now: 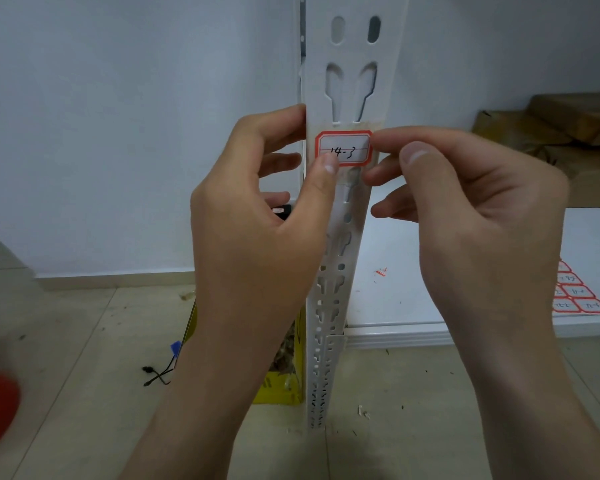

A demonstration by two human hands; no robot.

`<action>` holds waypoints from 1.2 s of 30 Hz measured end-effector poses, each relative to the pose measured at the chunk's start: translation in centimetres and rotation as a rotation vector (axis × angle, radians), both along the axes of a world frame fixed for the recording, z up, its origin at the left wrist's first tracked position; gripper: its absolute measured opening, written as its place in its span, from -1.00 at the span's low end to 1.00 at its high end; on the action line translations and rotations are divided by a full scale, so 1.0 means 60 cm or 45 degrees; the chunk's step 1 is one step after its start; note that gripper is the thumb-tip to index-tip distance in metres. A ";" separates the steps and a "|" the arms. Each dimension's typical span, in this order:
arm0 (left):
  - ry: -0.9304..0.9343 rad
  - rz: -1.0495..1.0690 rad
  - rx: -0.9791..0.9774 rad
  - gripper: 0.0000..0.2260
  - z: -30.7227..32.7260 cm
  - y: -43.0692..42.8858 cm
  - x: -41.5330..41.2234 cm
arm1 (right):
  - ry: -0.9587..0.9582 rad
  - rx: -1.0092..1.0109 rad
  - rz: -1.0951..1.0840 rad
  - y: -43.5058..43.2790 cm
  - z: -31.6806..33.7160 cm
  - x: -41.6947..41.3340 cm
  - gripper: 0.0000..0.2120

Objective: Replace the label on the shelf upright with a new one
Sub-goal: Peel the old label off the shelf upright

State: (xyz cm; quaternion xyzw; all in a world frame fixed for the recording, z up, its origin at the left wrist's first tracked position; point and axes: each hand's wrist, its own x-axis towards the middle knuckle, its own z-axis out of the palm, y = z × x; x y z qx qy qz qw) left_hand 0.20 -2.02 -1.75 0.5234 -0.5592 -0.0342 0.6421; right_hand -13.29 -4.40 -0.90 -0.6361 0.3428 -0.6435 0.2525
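Both my hands are at the red-bordered label on the white shelf upright.

The label (344, 148), handwritten "14-3", sits flat on the front face of the shelf upright (352, 81), just below a pair of keyhole slots and over a strip of yellowish residue. My left hand (257, 216) has its thumb pressed on the label's lower left corner, while its fingers curl around the upright's left edge. My right hand (475, 202) has its index fingertip touching the label's right edge, thumb bent just beside it; I cannot tell whether it is pinching the edge or only pressing it. A sheet of spare labels (577, 296) lies on the white shelf board (413, 299) at lower right, well apart from the upright.
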 end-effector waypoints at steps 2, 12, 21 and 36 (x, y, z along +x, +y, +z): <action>-0.001 0.002 0.001 -0.70 0.000 0.000 0.000 | -0.011 0.003 0.002 -0.001 -0.001 0.000 -0.75; 0.007 0.000 -0.005 -0.72 -0.001 -0.001 0.001 | -0.086 0.090 0.130 -0.005 0.003 -0.002 -0.73; -0.006 0.005 -0.011 -0.73 -0.001 -0.002 0.000 | -0.063 0.045 0.036 -0.001 0.002 0.002 -0.75; 0.001 0.000 -0.011 -0.72 0.000 -0.002 0.000 | 0.026 -0.042 -0.028 -0.001 -0.001 0.000 -0.76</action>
